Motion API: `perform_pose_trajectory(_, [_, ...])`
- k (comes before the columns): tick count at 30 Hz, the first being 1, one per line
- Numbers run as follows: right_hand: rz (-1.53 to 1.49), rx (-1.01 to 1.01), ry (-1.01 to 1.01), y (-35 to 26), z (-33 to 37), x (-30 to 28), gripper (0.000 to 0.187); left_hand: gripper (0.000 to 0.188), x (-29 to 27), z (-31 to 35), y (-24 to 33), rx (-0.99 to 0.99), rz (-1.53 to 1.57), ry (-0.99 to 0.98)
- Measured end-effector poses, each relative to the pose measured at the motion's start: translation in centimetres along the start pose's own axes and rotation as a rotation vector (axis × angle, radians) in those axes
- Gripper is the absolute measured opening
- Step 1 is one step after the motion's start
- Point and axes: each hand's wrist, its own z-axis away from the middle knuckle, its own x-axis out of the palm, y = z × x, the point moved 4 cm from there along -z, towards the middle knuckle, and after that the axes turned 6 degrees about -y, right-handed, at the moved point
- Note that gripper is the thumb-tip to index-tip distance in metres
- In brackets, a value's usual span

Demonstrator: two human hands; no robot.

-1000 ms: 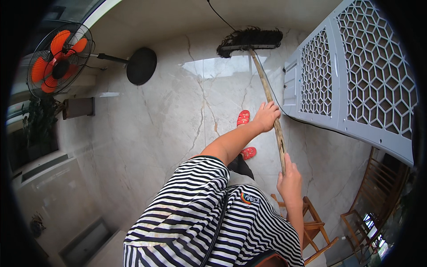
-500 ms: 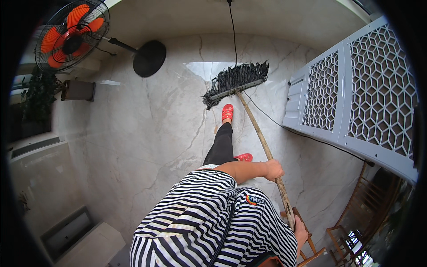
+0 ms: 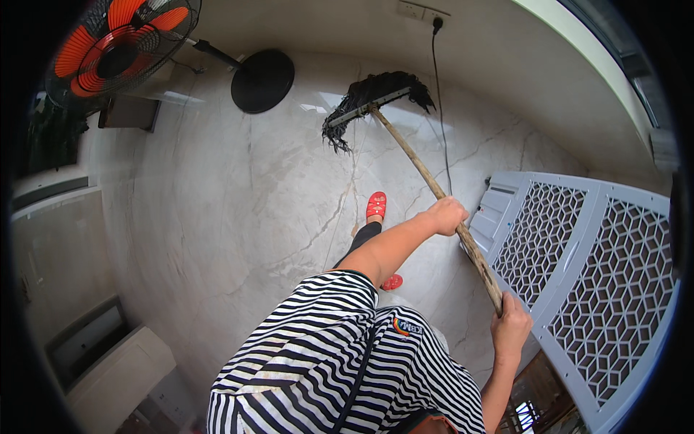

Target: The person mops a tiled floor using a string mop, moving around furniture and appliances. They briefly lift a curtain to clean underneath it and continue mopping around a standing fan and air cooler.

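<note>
A wide mop [image 3: 379, 88] with dark, stringy strands on a flat metal bar rests on the marbled floor ahead of me, close to the far wall. Its long wooden handle [image 3: 413, 160] slants down to the right toward me. Partway along it, my left hand [image 3: 447, 215] is wrapped round the wood, the arm reaching across my front. My right hand [image 3: 512, 318] grips the handle's top end, near the pale latticed panel. Both hands are closed on the handle.
A black floor fan with orange blades [image 3: 119, 54] stands on a round base [image 3: 262, 81] at the far left. A black cord [image 3: 438, 94] hangs from a wall socket [image 3: 421, 11] to the floor. On the right is a grey-white latticed panel [image 3: 571, 253]. My red shoes [image 3: 376, 206] are on the marbled floor [image 3: 217, 195].
The mop head has moved forward and slightly left, toward the far wall. Both hands have moved forward and to the right with the handle. The view has shifted too.
</note>
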Motion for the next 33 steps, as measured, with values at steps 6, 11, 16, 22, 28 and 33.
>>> perform_pose_trajectory(6, [0.102, -0.17, -0.066, -0.9, -8.8, -4.6, 0.026, 0.01, -7.1, -0.5, -4.4, -0.187, 0.084, 0.219])
perform_pose_trajectory(11, [0.166, -0.389, -0.023, -3.2, -15.0, -8.1, 0.025, 0.011, -11.3, 1.2, -8.2, -0.238, 0.119, 0.549])
perform_pose_trajectory(16, [0.224, -0.55, 0.001, -6.1, -17.9, -8.6, 0.019, 0.013, -12.8, 5.2, -10.2, -0.322, 0.102, 0.682])
perform_pose_trajectory(22, [0.242, -0.67, -0.07, -9.3, -16.5, -4.9, 0.013, 0.017, -8.9, 11.1, -11.5, -0.42, 0.147, 0.68])
perform_pose_trajectory(28, [0.308, -0.6, -0.13, -7.3, -12.4, -2.5, 0.01, 0.011, -4.1, 12.2, -8.3, -0.496, 0.185, 0.653])
perform_pose_trajectory(33, [0.211, -0.43, -0.126, -1.8, -7.8, -2.8, 0.014, 0.01, -1.4, 7.6, -3.8, -0.381, 0.142, 0.417])
